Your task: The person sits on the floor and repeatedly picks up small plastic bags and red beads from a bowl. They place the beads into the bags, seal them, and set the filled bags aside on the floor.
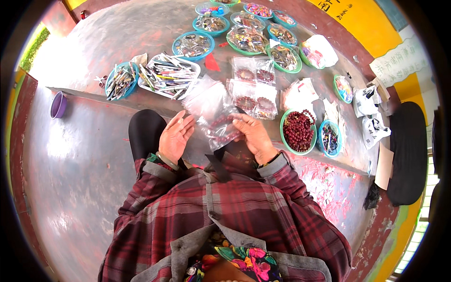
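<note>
My right hand [254, 137] grips a clear plastic bag [212, 112] with a dark red bead bracelet [221, 132] inside it. My left hand [175, 136] is beside the bag's left edge, fingers spread, touching the plastic. Both hands are over my lap, at the edge of a raised ledge [94, 91]. Just beyond the bag lie several small clear bags with bead bracelets [253, 87]. A green bowl of dark red beads [298, 131] stands right of my right hand.
A white tray of pens [170, 75] and a blue bowl of pens [121, 80] lie to the left. Several blue and green bowls of trinkets [246, 40] stand farther back. A purple bowl [58, 104] sits far left. White bags [373, 120] lie right.
</note>
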The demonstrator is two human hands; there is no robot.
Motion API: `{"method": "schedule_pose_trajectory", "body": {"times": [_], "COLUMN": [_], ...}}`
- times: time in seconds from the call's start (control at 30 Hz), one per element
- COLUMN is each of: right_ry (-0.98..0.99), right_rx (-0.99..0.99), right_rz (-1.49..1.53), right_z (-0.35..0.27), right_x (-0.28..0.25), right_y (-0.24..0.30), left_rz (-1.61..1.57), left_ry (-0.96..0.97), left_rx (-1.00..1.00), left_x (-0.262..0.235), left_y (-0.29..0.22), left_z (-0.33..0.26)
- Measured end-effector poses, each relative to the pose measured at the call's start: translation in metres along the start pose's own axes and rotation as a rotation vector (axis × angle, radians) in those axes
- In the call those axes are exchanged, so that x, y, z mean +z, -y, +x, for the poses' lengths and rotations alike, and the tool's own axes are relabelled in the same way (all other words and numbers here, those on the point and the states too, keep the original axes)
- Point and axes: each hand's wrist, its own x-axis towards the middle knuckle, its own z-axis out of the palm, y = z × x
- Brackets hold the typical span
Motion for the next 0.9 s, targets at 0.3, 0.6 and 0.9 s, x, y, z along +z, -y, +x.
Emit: {"method": "schedule_pose_trajectory", "body": {"times": [0.3,0.6,0.9], "right_ry": [-0.339,-0.364,-0.484], "right_rx": [-0.196,-0.156,0.067], "right_rz": [0.062,0.279,0.304], "right_z": [0.064,0.146,0.186], "right_x": [-0.095,-0.138,-0.178], "right_y": [0.051,-0.001,-0.080], "left_rz": [0.113,0.184,0.245], "left_ry": [-0.076,-0.070,-0.092], "left_rx": [-0.072,-0.120,-0.154], "left_x": [-0.002,0.003,0.010], "left_y": [0.003,0.006,0.006], "left_z": [0.005,0.009,0.010]}}
